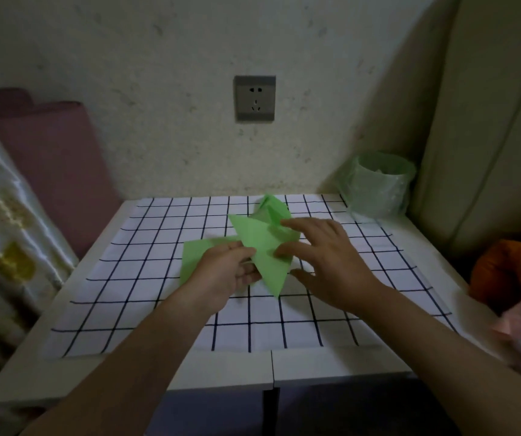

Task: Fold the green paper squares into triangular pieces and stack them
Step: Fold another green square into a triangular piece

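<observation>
A green folded paper triangle point(257, 243) is lifted at a tilt over the middle of the checked cloth point(146, 278). My left hand point(224, 275) grips its lower left part, fingers curled under the sheet. My right hand point(325, 256) lies on its right side with fingers spread, fingertips touching the paper. A flat green paper square point(194, 254) rests on the cloth beneath my left hand, partly hidden by it. More folded green paper point(273, 207) lies behind, towards the wall.
The white table point(221, 376) stands against a wall with a socket point(254, 98). A clear cup wrapped in green plastic point(378, 187) stands at the back right corner. Cushions and fabric lie to the left, an orange object point(511, 269) to the right.
</observation>
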Demonstrator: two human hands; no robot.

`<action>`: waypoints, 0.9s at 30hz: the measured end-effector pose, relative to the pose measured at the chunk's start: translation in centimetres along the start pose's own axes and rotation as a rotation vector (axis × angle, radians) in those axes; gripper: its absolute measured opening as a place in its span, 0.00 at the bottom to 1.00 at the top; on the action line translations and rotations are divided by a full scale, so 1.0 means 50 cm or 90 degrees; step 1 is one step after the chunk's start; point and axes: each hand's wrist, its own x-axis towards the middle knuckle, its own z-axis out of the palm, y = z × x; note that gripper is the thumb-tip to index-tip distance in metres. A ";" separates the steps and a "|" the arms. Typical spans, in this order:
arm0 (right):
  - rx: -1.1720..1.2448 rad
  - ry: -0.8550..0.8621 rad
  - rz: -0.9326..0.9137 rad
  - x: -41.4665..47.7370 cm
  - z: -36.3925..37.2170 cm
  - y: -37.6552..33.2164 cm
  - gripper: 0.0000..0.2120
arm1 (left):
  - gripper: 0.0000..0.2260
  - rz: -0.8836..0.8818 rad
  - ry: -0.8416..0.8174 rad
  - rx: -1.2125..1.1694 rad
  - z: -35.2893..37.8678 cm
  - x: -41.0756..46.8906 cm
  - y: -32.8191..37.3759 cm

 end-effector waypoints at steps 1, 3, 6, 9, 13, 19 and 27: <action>0.017 0.022 -0.016 -0.003 0.003 0.000 0.15 | 0.10 -0.006 -0.001 0.025 -0.001 -0.001 -0.002; 0.042 0.061 -0.037 -0.006 0.006 -0.001 0.08 | 0.11 -0.003 0.001 0.062 -0.001 -0.002 -0.006; 0.062 0.062 -0.009 -0.012 0.013 -0.004 0.10 | 0.15 0.038 0.025 0.088 0.001 -0.001 -0.010; 0.184 0.030 0.144 -0.012 0.012 -0.017 0.10 | 0.15 0.057 0.001 0.106 0.008 -0.001 -0.011; 0.440 0.002 0.386 -0.003 0.004 -0.021 0.06 | 0.13 0.068 -0.064 0.127 0.016 -0.007 -0.013; 0.557 0.007 0.479 0.001 -0.015 -0.028 0.08 | 0.11 0.036 -0.037 0.096 0.035 -0.016 -0.012; 0.586 0.021 0.498 0.003 -0.015 -0.033 0.10 | 0.03 0.117 0.032 0.193 0.034 -0.014 -0.027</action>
